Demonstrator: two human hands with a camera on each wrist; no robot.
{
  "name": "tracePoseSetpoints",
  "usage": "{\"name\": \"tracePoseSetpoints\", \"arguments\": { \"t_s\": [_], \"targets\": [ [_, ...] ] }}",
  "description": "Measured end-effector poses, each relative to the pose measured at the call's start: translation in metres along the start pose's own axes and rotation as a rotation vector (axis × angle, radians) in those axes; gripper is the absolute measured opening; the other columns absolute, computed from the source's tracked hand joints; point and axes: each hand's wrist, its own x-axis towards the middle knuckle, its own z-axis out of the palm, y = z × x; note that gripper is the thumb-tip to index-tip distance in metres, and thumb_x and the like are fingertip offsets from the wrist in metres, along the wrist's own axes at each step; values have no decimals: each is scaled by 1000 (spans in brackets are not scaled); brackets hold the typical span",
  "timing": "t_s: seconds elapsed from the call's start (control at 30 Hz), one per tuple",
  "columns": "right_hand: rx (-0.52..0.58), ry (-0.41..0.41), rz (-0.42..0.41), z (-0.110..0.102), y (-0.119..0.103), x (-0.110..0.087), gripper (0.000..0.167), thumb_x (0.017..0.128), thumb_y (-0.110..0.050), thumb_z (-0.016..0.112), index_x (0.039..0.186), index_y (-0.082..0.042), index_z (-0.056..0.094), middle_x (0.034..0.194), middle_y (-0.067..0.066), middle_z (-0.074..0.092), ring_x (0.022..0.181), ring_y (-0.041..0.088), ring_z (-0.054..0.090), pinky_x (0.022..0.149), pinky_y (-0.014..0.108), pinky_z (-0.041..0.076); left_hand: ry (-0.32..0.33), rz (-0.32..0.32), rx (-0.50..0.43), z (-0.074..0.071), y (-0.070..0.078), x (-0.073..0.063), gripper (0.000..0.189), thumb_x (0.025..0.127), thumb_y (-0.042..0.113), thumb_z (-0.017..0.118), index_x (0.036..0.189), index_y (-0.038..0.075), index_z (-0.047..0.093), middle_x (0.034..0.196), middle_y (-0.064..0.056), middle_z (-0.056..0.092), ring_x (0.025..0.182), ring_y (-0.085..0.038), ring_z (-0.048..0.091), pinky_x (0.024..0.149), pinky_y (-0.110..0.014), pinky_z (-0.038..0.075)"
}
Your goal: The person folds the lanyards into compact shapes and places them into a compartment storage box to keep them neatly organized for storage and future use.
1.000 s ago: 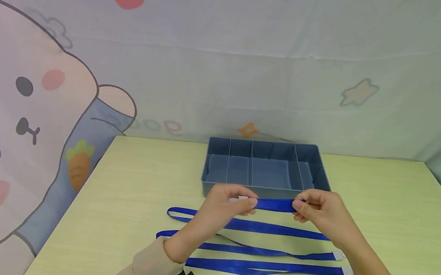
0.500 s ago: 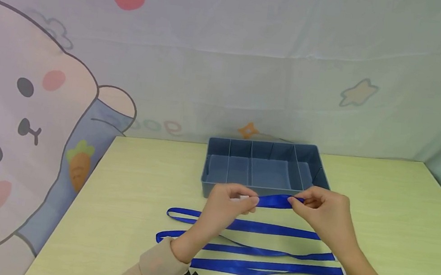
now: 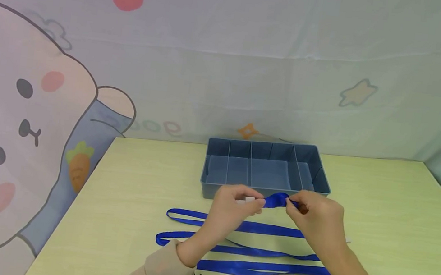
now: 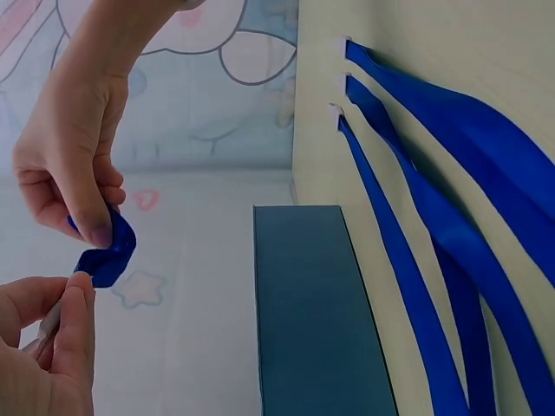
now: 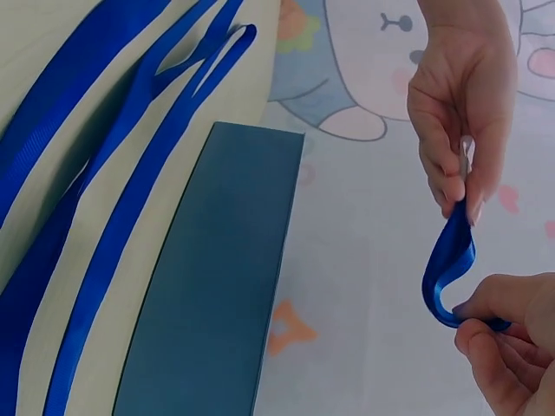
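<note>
A blue lanyard [image 3: 276, 200] with a white end piece [image 3: 249, 200] is held in the air in front of the tray. My left hand [image 3: 230, 209] pinches it at the white end between thumb and fingers. On the other side, my right hand [image 3: 319, 217] pinches the blue band between thumb and forefinger. The short stretch between the hands is bowed and twisted, as the right wrist view shows in a curved strip [image 5: 436, 282]. Whatever band lies inside the right fingers is hidden. Below the hands, three more blue lanyards [image 3: 260, 253] lie stretched sideways across the table.
A blue-grey tray [image 3: 214, 192] with several compartments stands behind the hands, near the table's back edge. The pale yellow table [image 3: 137, 182] ends at a printed cloth [image 3: 212, 64] with a cartoon animal. The lanyards' left loops reach past the left forearm.
My right hand has moved left and turned over more, closer to the left hand. My left hand has shifted slightly right. The blue band between them has gone from flat and taut to bowed.
</note>
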Motion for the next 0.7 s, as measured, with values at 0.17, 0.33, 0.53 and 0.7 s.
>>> {"name": "tracePoseSetpoints", "arguments": {
  "t_s": [0.17,0.33,0.53,0.7],
  "targets": [
    [8,24,-21,1,-5,0,16,61,7,78,66,-4,67,56,-1,56,47,3,45,44,17,43,-5,27,-9,5,0,0,13,87,6,64,95,-3,70,85,-14,68,72,-14,66,66,-27,54],
    [79,-2,73,0,-8,2,15,63,6,79,68,-4,69,59,-1,62,48,4,52,46,15,45,10,54,-31,9,1,0,13,87,5,64,95,-4,69,85,-15,68,76,-25,66,66,-27,54],
    [279,-75,252,-2,-8,2,10,71,2,78,72,-6,71,61,-3,64,47,3,52,43,17,44,26,57,-40,10,2,-1,14,87,4,64,96,-4,69,87,-15,68,79,-27,67,68,-28,54],
    [486,-186,427,-4,-6,3,6,80,-11,74,80,-5,72,66,-2,66,53,9,60,47,26,50,22,37,-67,12,1,-1,14,87,5,64,96,-3,69,89,-13,67,78,-21,66,70,-27,54]
  ]
}}
